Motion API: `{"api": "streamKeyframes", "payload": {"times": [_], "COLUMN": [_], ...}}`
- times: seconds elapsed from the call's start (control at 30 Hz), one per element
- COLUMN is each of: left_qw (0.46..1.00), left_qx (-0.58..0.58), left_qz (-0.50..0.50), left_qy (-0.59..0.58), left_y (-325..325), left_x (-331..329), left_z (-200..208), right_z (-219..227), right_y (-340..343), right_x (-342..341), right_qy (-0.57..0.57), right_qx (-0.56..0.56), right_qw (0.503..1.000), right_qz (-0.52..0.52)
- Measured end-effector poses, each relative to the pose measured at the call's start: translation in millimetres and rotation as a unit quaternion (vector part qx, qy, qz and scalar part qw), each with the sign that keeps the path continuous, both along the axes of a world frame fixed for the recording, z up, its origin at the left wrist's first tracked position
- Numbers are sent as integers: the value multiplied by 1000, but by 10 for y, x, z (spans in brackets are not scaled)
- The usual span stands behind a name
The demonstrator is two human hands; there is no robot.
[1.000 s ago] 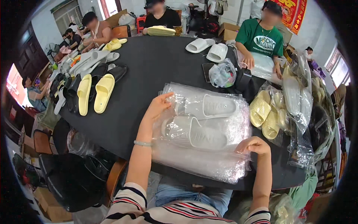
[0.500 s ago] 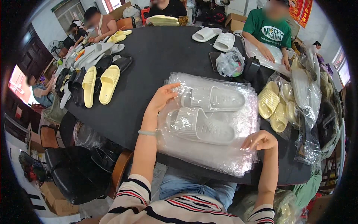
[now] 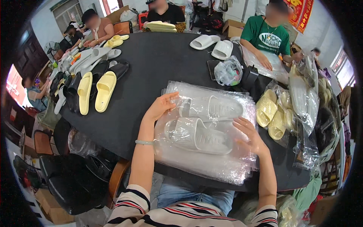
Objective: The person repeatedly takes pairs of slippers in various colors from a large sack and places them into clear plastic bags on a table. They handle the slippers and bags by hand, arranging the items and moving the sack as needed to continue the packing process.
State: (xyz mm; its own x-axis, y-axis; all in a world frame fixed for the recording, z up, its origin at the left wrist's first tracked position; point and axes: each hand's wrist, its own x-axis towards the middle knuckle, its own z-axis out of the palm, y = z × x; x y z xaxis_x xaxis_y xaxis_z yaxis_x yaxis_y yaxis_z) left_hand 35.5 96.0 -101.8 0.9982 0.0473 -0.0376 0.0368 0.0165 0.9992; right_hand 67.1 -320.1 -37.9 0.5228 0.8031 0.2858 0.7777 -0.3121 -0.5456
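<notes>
A pair of light grey slide slippers [image 3: 204, 138] lies side by side inside a clear plastic bag. Beneath it is a stack of clear plastic bags [image 3: 189, 164] on the black table. My left hand [image 3: 162, 106] rests at the left edge of the bag, by the slippers' toe ends, fingers stretched out and thumb apart. Over the heel ends, at the bag's right side, my right hand [image 3: 250, 137] is open with its fingers spread. Whether its fingertips touch the plastic I cannot tell.
Yellow slippers [image 3: 106, 90] and black and grey ones line the left of the black table [image 3: 151, 60]. Bagged yellow slippers [image 3: 266, 109] lie at right. A knotted plastic bag [image 3: 228, 71] and white slippers [image 3: 222, 50] sit further back. A person in green [image 3: 264, 36] handles clear plastic across the table.
My right hand has moved up and left from the stack's lower right corner to the slippers' heel ends, its fingers spreading. My left hand stays at the left edge. The view has shifted slightly.
</notes>
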Motion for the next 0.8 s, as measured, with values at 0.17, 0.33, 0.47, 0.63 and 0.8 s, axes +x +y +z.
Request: {"api": "streamKeyframes", "payload": {"times": [0.17, 0.33, 0.47, 0.63, 0.8], "left_qw": [1000, 999, 1000, 999, 998], "left_qx": [-10, -38, -7, 29, -58], "left_qz": [-2, 4, -15, -11, -11], "left_qy": [7, -21, -12, -18, 12], "left_y": [-107, -69, -50, -2, 90], "left_x": [-15, 39, 26, 9, -14], "left_z": [109, 1, -20, -26, -60], "right_z": [7, -145, -174, -279, -220], "right_y": [474, 946, 1358, 1344, 459], "right_x": [92, 101, 86, 12, -138], "right_qy": [-157, -168, -154, -58, -47], "right_qx": [-138, -145, -147, -96, -58], "right_qw": [977, 973, 977, 992, 990], "right_qz": [43, 66, -11, -57, -123]}}
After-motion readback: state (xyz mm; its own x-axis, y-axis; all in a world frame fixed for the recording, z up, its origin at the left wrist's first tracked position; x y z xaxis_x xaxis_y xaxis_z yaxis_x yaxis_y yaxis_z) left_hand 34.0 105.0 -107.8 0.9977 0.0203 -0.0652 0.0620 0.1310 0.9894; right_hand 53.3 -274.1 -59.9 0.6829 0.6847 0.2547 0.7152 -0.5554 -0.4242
